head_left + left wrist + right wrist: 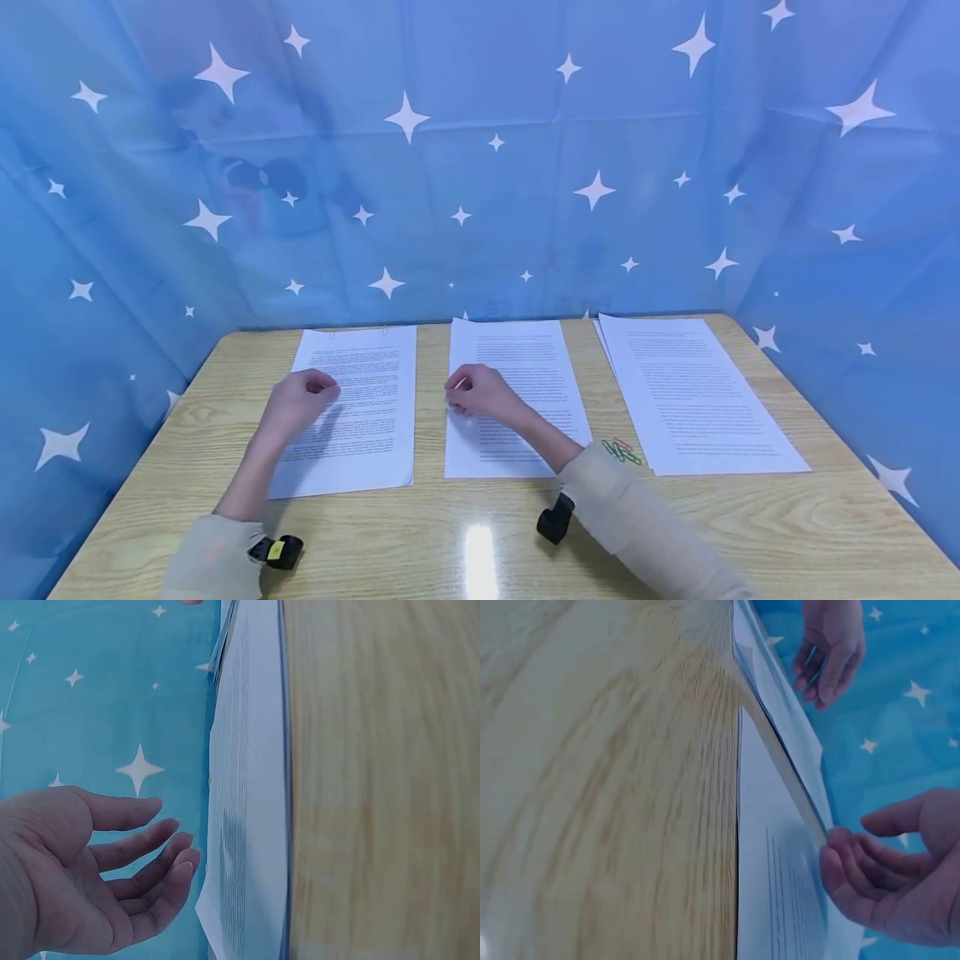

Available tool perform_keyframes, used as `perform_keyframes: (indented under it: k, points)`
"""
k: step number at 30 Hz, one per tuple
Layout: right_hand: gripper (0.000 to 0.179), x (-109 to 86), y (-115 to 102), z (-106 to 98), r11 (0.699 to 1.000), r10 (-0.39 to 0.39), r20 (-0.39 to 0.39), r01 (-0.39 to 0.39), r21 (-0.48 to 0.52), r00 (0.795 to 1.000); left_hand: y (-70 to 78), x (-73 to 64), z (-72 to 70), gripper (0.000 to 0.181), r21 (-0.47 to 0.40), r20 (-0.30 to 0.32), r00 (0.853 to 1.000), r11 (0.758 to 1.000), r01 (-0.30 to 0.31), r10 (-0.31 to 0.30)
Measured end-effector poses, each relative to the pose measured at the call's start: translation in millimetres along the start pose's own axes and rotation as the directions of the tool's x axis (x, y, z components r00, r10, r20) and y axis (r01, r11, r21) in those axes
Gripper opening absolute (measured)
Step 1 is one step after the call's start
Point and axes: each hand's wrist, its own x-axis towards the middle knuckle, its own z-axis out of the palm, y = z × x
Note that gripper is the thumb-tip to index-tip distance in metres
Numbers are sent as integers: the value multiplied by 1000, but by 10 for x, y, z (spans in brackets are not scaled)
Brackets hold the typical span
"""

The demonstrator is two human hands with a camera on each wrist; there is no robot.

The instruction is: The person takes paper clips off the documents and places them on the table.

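Note:
My left hand (298, 398) hovers over the left stack of printed sheets (360, 454). In the left wrist view the fingers of this hand (112, 877) are loosely curled, thumb apart, with nothing held. Two small paper clips sit on that stack's far edge. Over the left side of the middle printed sheets (517, 358) is my right hand (480, 392), partly covering the text. The right wrist view shows its thumb apart from the relaxed, bent fingers (847, 881), nothing between them.
A third stack of printed sheets (690, 400), slightly fanned at its left edge, lies on the right of the wooden table (390, 542). Several green and pink paper clips (621, 451) lie between it and the middle sheets. A blue star-patterned curtain (487, 225) hangs behind and at both sides.

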Motion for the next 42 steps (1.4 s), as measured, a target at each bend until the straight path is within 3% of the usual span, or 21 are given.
perform_keyframes:
  k: [5, 13, 20, 24, 31, 42]
  points:
    - [11, 67, -48, 155, 999, -7, 27, 5, 48, 1000, -116, -13, -74, 27, 24, -18, 999, 999, 35, -34]
    - [17, 132, -138, 312, 990, 49, 48, -55, 128, 998, -246, -62, -209, 33, 37, -35, 990, 990, 137, -135]
    - [20, 170, -213, 334, 985, 135, 38, -138, 106, 990, -294, -101, -296, 39, 43, -31, 979, 978, 204, -203]
    - [16, 190, -231, 355, 991, 126, 40, -128, 51, 991, -300, -110, -322, 44, 53, -5, 970, 969, 243, -243]
    - [28, 227, -307, 439, 990, 133, 20, -133, 43, 991, -302, -106, -339, 52, 71, 44, 953, 953, 296, -300]
    - [29, 260, -400, 530, 978, 206, -15, -206, 37, 978, -330, -107, -383, 44, 101, 53, 937, 935, 340, -346]
